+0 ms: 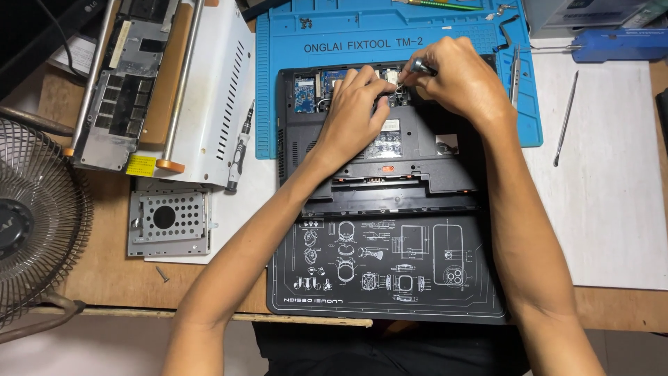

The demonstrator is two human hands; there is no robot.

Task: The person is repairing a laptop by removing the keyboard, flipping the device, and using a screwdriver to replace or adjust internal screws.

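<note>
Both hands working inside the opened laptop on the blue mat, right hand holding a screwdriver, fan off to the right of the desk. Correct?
Not quite: the fan is at the left edge of the desk, as the head view shows. The rest holds: left hand and right hand are in the opened laptop on the blue mat, the right holding a screwdriver.

Both hands are meeting, arms reaching forward.
Left hand (pixel 355 111) is pinching fingertips together; right hand (pixel 456 76) is curling closed, knuckles up.

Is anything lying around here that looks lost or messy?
Yes. A loose screw lies alone on the wooden desk, below the metal drive bracket. A screwdriver also lies slanted off the blue mat, left of the opened laptop.
</note>
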